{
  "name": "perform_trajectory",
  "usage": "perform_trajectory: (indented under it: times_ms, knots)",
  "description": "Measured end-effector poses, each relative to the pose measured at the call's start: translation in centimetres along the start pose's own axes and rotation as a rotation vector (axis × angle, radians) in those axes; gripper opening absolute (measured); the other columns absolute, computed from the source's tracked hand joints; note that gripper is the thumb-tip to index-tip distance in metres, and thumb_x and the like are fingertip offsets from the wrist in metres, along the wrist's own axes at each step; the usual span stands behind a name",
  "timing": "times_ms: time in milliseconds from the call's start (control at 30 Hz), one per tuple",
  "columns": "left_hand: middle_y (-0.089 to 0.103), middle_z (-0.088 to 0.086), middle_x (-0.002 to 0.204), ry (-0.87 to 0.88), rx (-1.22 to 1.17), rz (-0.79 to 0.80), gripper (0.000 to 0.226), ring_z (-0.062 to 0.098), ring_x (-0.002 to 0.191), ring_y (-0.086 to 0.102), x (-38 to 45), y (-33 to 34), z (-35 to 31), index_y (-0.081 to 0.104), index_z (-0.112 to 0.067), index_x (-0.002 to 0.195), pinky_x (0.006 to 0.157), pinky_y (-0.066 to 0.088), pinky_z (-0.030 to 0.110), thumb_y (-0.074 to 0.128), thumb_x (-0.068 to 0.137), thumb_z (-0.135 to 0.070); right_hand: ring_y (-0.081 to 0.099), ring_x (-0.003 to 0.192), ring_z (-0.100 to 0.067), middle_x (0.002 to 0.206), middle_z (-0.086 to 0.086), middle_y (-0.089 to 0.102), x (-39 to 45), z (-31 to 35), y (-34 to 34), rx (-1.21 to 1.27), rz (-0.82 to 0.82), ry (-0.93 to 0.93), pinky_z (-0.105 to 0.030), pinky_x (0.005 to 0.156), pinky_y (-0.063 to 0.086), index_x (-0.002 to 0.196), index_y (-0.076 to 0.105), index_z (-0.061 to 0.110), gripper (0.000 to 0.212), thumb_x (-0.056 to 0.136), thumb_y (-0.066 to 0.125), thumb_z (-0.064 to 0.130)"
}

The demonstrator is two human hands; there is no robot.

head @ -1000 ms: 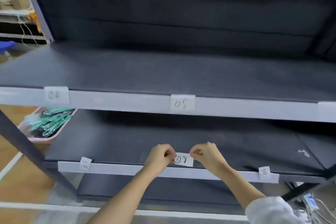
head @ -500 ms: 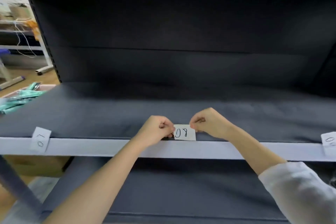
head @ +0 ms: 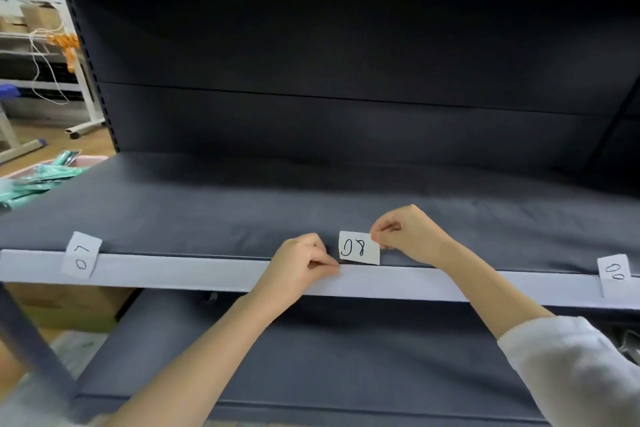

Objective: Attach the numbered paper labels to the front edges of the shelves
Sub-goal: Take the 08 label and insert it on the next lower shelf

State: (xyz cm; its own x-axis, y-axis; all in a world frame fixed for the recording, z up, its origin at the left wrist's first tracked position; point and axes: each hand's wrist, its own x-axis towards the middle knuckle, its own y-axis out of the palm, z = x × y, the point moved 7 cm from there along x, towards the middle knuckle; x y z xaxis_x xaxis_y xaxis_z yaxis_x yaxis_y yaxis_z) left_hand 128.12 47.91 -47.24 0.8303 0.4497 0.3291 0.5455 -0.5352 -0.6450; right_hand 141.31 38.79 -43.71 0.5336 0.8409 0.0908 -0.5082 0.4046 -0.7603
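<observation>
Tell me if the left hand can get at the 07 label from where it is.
Probably yes. The left hand rests on the shelf edge, and the 07 label sits further left on that same edge with nothing between them. It would first have to give up its pinch beside the 08 label.

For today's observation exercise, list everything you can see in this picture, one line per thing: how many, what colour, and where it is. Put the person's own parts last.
Shelf unit: one, dark grey, fills the view.
Shelf front edge: one, pale grey, across the middle.
Label 07: one, white, folded over the edge, left.
Label 08: one, white, centre, standing above the edge, not yet stuck down.
Third label: one, white, on the edge, far right; number unclear.
Pink tray: one, left, holding green packets.
Cardboard box: one, brown, under the shelf, left.
Left hand: fingertips pinched at the label's lower left corner.
Right hand: pinches the label's right side.
</observation>
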Motion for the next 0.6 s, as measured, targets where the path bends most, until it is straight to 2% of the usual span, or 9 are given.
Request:
perform_trajectory:
  times_ms: [67,200,433,600]
  knots:
    - [0.048,-0.010,0.069,0.016,0.010,0.005,0.010,0.005,0.063,0.046,-0.07,0.01,-0.05,0.076,-0.013,0.086,0.061,0.034,0.013,0.069,0.078,-0.013,0.055,0.058,-0.004,0.061,0.008,0.060,-0.25,-0.14,-0.01,0.007,-0.003,0.018,-0.013,0.061,0.045,0.072,0.068,0.010,0.016,0.083,0.057,0.005]
    - [0.050,-0.012,0.070,0.020,0.047,0.033,0.008,0.009,0.067,0.051,0.02,-0.01,-0.47,0.075,-0.009,0.081,0.069,0.044,0.025,0.068,0.077,-0.008,0.055,0.058,-0.002,0.061,0.009,0.060,-0.50,0.29,-0.17,-0.011,-0.010,-0.001,-0.012,0.062,0.045,0.073,0.068,0.011,0.016,0.084,0.057,0.006]
    - [0.053,-0.007,0.075,-0.052,0.149,0.098,0.014,0.003,0.063,0.046,0.69,0.21,-0.60,0.072,-0.007,0.082,0.069,0.037,0.020,0.059,0.079,-0.008,0.055,0.060,-0.004,0.063,0.009,0.061,-0.91,-0.01,0.05,-0.017,-0.018,0.015,-0.015,0.064,0.046,0.080,0.071,0.004,0.014,0.083,0.058,0.006]
    - [0.060,0.002,0.085,-0.072,0.171,0.113,0.013,0.012,0.074,0.050,0.61,0.29,-0.74,0.070,-0.006,0.085,0.070,0.038,0.022,0.058,0.083,-0.012,0.055,0.059,-0.002,0.063,0.011,0.060,-1.11,0.17,0.03,-0.012,-0.012,0.014,-0.012,0.061,0.044,0.082,0.071,0.003,0.013,0.083,0.058,0.005]
